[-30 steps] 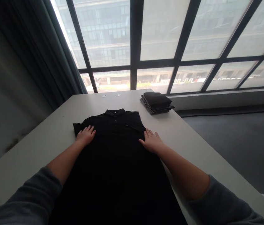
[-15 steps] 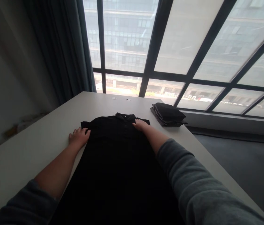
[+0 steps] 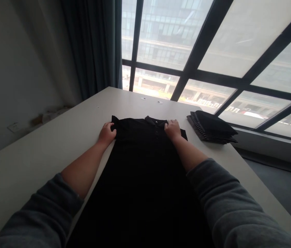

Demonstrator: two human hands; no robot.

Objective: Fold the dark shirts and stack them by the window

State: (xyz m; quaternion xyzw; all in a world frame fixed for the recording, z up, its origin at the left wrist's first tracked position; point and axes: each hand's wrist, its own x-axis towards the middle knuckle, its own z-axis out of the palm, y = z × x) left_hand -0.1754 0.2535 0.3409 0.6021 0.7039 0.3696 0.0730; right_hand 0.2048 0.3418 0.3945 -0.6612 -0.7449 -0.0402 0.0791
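A black polo shirt (image 3: 145, 165) lies spread out with its buttoned placket upward and its collar at the far end. My left hand (image 3: 106, 133) is closed on the edge of the left sleeve, which stands slightly raised from the table. By the right side of the collar, my right hand (image 3: 172, 128) has its fingers curled over the shoulder and its thumb against the cloth. The shirt's lower part runs toward me between my forearms and out of view.
The shirt rests on a white table (image 3: 83, 120). To the right, near the table's edge, sits a stack of folded dark garments (image 3: 209, 125). Two small white-rimmed fittings (image 3: 160, 102) show at the far end. Behind stand a large window and a dark curtain (image 3: 94, 48).
My left hand has gone from lying open beside the sleeve to gripping it. My right hand has closed on the shoulder near the collar. The view has shifted, so things appear farther right.
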